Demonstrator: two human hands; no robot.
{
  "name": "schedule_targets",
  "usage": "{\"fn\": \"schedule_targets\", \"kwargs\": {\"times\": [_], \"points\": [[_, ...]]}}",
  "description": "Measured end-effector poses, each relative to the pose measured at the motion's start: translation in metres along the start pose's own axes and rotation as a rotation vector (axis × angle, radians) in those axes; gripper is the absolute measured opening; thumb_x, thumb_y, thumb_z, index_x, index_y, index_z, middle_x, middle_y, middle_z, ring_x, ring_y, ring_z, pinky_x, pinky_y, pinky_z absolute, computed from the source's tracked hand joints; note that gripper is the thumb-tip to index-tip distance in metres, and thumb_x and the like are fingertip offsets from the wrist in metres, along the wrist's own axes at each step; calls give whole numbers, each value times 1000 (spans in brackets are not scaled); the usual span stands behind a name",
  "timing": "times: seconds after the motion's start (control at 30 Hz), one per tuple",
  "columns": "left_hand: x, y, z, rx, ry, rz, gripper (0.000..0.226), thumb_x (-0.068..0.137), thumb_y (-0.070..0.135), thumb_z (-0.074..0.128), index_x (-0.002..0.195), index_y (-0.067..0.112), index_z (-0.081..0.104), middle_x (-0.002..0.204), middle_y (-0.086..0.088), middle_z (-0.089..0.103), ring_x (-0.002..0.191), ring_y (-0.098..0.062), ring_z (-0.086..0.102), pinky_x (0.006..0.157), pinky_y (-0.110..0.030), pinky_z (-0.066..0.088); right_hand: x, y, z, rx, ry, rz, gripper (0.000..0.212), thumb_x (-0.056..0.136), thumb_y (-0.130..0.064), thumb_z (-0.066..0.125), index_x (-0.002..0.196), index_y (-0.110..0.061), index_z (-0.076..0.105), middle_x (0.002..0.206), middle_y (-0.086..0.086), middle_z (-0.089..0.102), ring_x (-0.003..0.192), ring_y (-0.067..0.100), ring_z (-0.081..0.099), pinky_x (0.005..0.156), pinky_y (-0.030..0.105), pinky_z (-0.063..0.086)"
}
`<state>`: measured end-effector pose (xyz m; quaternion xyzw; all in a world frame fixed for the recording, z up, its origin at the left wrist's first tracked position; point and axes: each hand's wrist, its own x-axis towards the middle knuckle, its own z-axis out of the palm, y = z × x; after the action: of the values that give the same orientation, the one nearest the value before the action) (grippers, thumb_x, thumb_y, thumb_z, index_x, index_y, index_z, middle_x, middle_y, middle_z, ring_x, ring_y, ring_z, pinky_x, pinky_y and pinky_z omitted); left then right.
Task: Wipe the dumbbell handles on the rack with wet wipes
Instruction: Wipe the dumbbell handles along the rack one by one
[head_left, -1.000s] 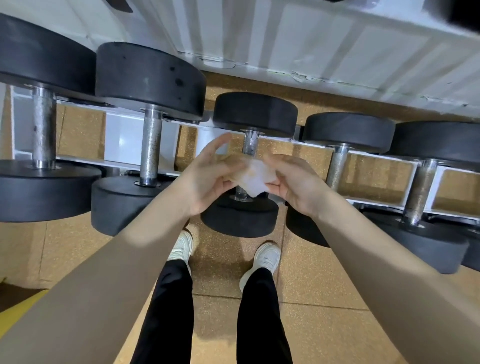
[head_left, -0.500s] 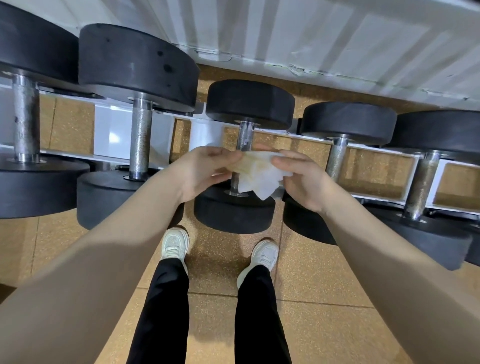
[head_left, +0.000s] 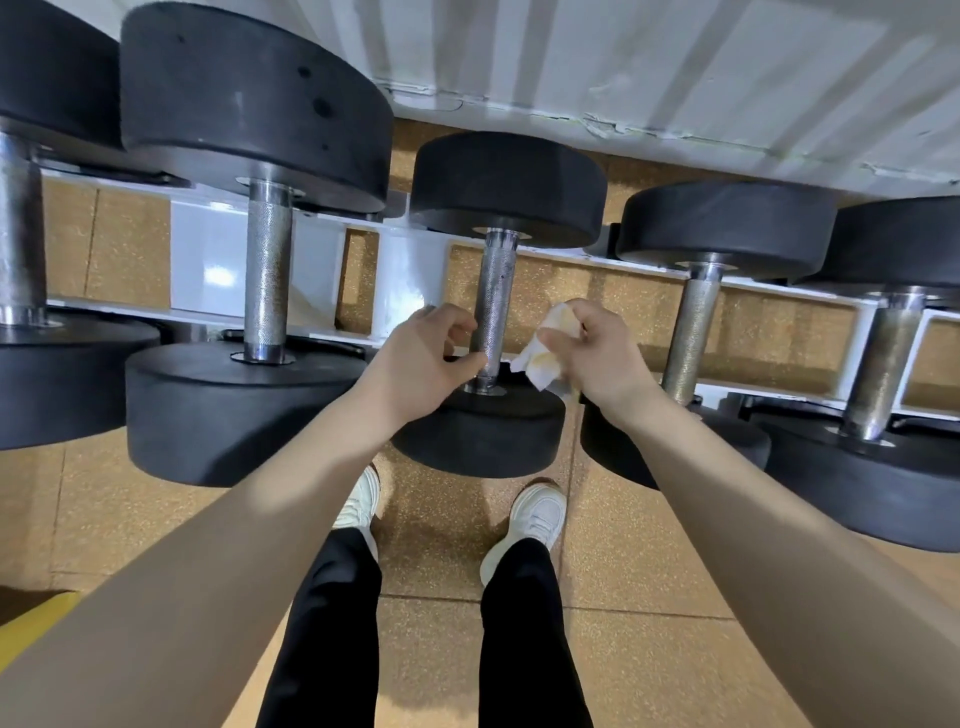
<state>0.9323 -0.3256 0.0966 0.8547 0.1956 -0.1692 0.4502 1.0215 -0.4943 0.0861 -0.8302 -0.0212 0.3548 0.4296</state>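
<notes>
A: Since the wipe (head_left: 540, 358) is limp and light, where should it go?

B: Around the knurled handle (head_left: 493, 306) of the middle dumbbell on the rack (head_left: 400, 275); that steel is stiff and grippy.

A: And each grip?

B: The right hand (head_left: 597, 353) pinches the wipe just beside the handle. The left hand (head_left: 426, 358) is loosely curled, holding nothing. Half a second ago both held the wipe.

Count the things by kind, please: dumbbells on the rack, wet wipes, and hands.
Dumbbells: 5 (handles at)
Wet wipe: 1
Hands: 2, left hand, right hand
Total: 8
</notes>
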Motion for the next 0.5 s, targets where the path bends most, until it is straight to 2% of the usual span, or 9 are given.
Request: {"fn": "schedule_targets", "kwargs": {"times": [0.07,0.1,0.2,0.23,0.27,0.37,0.43,0.5], "points": [[-1,-6,-1,10,-25,-3,35,86,26,63,118,14,56,108,0,53,85,-11,54,74,-11,33,8,-8,8,-176,57,-45,17,91,-8,54,75,-14,54,73,0,53,68,17,50,58,21,39],[-1,-8,-1,14,-41,-3,36,85,28,63,118,15,56,107,0,52,84,-11,55,74,-12,33,13,-13,13,-233,61,-74,15,92,-6,52,79,-12,57,76,-1,52,68,13,48,57,20,35],[0,-15,-2,14,-100,-17,37,85,30,64,119,17,56,108,0,54,80,-8,55,74,-14,35,27,-23,25,-298,70,-124,22,93,0,45,103,-5,64,92,5,54,83,15,51,72,16,35],[0,-17,-2,1,-119,-26,37,85,29,64,119,17,56,108,0,55,79,-7,54,74,-14,35,30,-24,29,-309,82,-125,26,94,0,44,113,-1,62,98,7,55,90,18,52,74,16,35],[-2,-19,-2,-6,-139,-35,36,85,28,64,118,16,56,107,0,57,79,-7,54,74,-16,37,31,-22,31,-312,85,-128,26,94,1,43,112,1,62,98,8,54,91,20,52,69,14,34],[-7,-22,-1,17,-173,-48,31,87,29,63,115,16,57,100,1,60,85,-13,56,77,-21,41,26,-10,31,-244,35,-100,18,92,0,47,86,14,57,80,11,49,71,19,46,59,20,32],[-9,-21,-1,8,-162,-46,28,87,27,62,112,16,58,95,3,60,86,-15,57,76,-20,40,15,-3,27,-120,-38,-15,25,93,-4,50,83,19,52,64,9,42,53,11,40,52,21,33],[-9,-19,-2,-3,-153,-39,26,87,24,62,111,15,59,93,4,59,86,-15,57,74,-19,39,5,0,28,-42,-72,71,25,94,-7,50,88,18,54,57,5,39,40,2,35,43,15,30]]}}
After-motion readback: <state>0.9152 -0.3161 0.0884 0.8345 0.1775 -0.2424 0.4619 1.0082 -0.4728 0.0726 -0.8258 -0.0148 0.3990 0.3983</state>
